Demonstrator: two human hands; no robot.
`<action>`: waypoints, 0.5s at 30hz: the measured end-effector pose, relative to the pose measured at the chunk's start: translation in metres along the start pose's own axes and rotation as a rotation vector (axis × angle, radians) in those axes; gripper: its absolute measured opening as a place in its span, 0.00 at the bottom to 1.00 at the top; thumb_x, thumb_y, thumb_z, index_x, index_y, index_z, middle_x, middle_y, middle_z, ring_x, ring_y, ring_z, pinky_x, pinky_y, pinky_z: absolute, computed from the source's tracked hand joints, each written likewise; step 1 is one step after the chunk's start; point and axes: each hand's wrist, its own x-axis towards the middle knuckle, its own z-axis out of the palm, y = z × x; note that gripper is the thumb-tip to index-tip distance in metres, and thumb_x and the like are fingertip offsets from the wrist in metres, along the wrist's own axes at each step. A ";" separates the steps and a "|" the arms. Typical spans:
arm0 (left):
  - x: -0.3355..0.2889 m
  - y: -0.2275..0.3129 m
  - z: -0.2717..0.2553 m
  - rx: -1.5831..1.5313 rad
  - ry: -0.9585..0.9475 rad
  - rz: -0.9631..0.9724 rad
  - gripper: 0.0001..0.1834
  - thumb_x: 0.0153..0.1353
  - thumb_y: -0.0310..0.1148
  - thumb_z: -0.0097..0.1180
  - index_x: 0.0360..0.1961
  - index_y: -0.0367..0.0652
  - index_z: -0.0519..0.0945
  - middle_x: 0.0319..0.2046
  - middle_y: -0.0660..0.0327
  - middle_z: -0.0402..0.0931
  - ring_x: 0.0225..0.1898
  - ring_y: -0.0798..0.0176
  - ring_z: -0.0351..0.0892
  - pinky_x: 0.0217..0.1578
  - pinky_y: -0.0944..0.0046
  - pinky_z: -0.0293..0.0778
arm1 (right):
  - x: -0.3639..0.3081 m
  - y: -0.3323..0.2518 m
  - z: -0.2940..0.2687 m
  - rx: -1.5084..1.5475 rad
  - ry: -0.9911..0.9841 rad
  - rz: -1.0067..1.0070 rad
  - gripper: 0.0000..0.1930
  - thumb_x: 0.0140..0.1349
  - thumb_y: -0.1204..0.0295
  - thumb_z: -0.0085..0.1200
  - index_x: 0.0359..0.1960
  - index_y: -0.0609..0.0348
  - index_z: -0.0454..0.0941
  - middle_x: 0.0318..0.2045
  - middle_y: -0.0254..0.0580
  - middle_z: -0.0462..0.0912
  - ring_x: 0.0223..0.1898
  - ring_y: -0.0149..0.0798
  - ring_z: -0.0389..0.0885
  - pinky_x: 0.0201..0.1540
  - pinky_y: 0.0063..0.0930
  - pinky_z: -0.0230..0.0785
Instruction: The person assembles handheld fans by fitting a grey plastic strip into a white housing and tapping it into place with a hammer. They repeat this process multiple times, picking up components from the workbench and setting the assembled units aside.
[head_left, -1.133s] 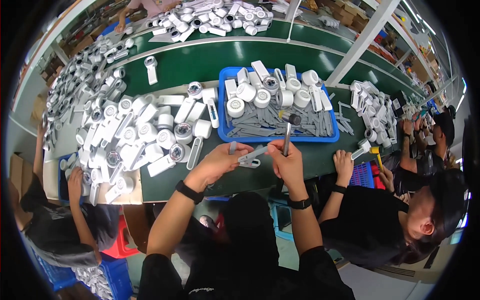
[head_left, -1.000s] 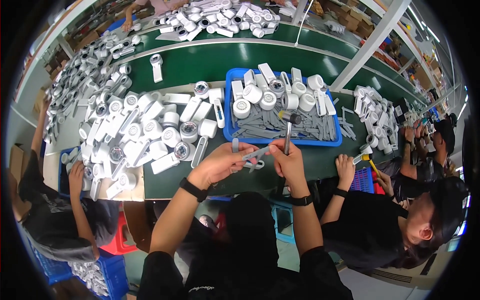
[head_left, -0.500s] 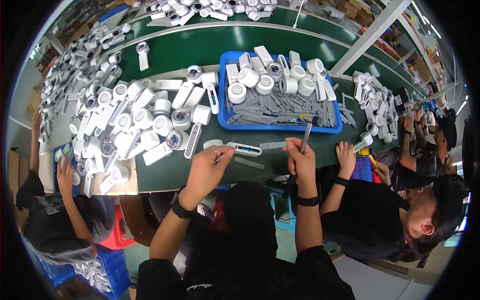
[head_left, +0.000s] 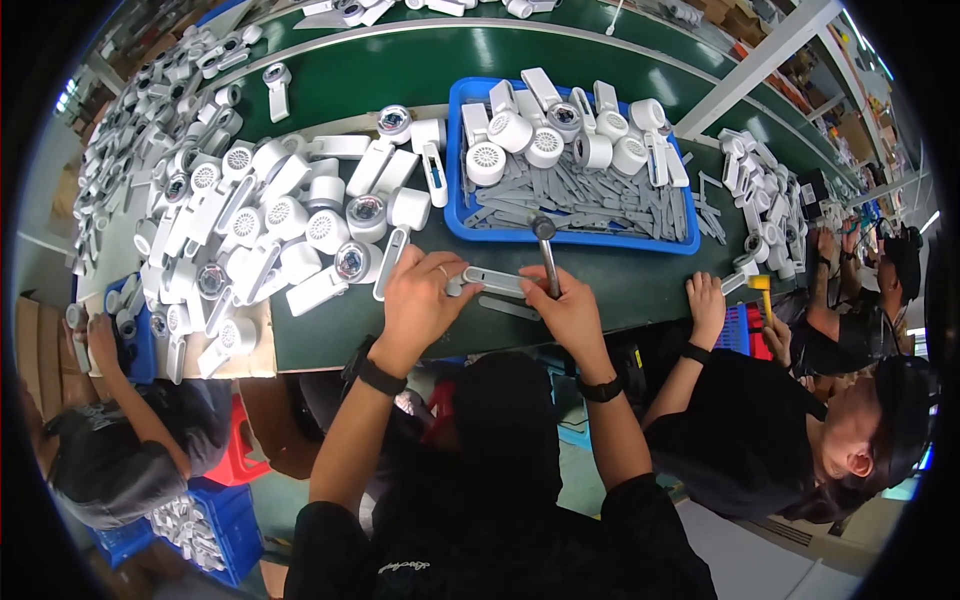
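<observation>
Over the near edge of the green bench, my left hand [head_left: 420, 297] is closed around the head end of a white handheld fan [head_left: 478, 272], most of that end hidden by the fingers. The handle points right, and a grey cover strip [head_left: 497, 284] lies along its upper face. My right hand [head_left: 568, 314] is closed around the shaft of a small hammer [head_left: 547, 247], head upward. Its thumb and fingertips touch the right end of the strip and handle. Just below, a loose grey strip [head_left: 510, 308] lies on the bench.
A blue tray [head_left: 600, 240] beyond my hands holds white fans and many grey strips. Left stands a large heap of white fans [head_left: 285, 215]; another pile [head_left: 760, 200] is at right. A co-worker's hand [head_left: 706, 298] rests on the bench at right, near a yellow mallet [head_left: 761, 288].
The grey strip in my right hand has moved left onto the fan's handle, covering its open slot. Both hands have come closer together, and the hammer's head has swung to the left.
</observation>
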 end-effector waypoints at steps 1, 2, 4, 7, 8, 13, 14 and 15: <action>0.000 -0.001 0.001 -0.005 -0.005 -0.006 0.16 0.44 0.35 0.78 0.34 0.42 0.90 0.39 0.67 0.86 0.37 0.59 0.76 0.40 0.59 0.77 | 0.001 -0.003 -0.001 -0.039 -0.028 -0.025 0.08 0.67 0.70 0.64 0.44 0.60 0.87 0.25 0.26 0.81 0.23 0.18 0.70 0.26 0.18 0.60; -0.001 -0.002 0.000 -0.005 0.005 0.002 0.16 0.44 0.35 0.78 0.35 0.42 0.90 0.39 0.67 0.87 0.37 0.59 0.76 0.39 0.60 0.76 | 0.003 -0.003 -0.002 -0.042 -0.029 -0.016 0.08 0.67 0.70 0.64 0.44 0.60 0.87 0.25 0.26 0.81 0.23 0.18 0.70 0.26 0.18 0.60; 0.000 -0.001 -0.001 -0.011 0.008 0.005 0.17 0.44 0.35 0.78 0.36 0.43 0.90 0.39 0.67 0.87 0.36 0.59 0.75 0.38 0.60 0.76 | 0.008 -0.002 -0.005 -0.058 -0.107 -0.004 0.11 0.66 0.70 0.63 0.46 0.62 0.87 0.25 0.28 0.81 0.28 0.21 0.74 0.31 0.20 0.66; -0.001 -0.003 -0.001 -0.020 -0.002 -0.011 0.18 0.45 0.35 0.77 0.38 0.44 0.90 0.39 0.69 0.87 0.36 0.60 0.75 0.37 0.62 0.76 | 0.012 -0.006 -0.008 -0.045 -0.128 0.061 0.10 0.66 0.72 0.62 0.45 0.62 0.87 0.25 0.29 0.82 0.28 0.20 0.74 0.31 0.20 0.66; -0.003 -0.007 0.002 -0.025 -0.014 0.057 0.18 0.46 0.35 0.77 0.40 0.44 0.89 0.39 0.69 0.87 0.36 0.60 0.75 0.37 0.62 0.76 | 0.013 -0.008 -0.008 -0.057 -0.127 0.059 0.08 0.66 0.74 0.62 0.45 0.61 0.87 0.25 0.27 0.80 0.28 0.20 0.73 0.31 0.18 0.63; 0.007 -0.013 -0.002 0.001 -0.072 0.176 0.17 0.49 0.34 0.75 0.41 0.45 0.89 0.37 0.69 0.86 0.35 0.61 0.75 0.35 0.62 0.76 | 0.020 -0.013 -0.007 -0.068 -0.155 0.122 0.08 0.67 0.73 0.62 0.44 0.61 0.87 0.25 0.27 0.80 0.28 0.20 0.74 0.30 0.18 0.63; 0.011 -0.014 -0.003 0.035 -0.113 0.209 0.16 0.50 0.34 0.74 0.41 0.44 0.89 0.37 0.69 0.86 0.34 0.61 0.75 0.35 0.62 0.76 | 0.019 -0.018 -0.008 -0.074 -0.150 0.139 0.09 0.67 0.72 0.62 0.45 0.62 0.87 0.24 0.27 0.80 0.28 0.21 0.74 0.31 0.19 0.64; 0.012 -0.015 -0.003 0.067 -0.155 0.245 0.16 0.51 0.34 0.73 0.42 0.44 0.88 0.36 0.69 0.86 0.34 0.61 0.76 0.34 0.62 0.76 | 0.017 -0.023 -0.007 -0.079 -0.142 0.157 0.10 0.68 0.70 0.61 0.45 0.63 0.86 0.23 0.28 0.79 0.27 0.22 0.75 0.31 0.20 0.66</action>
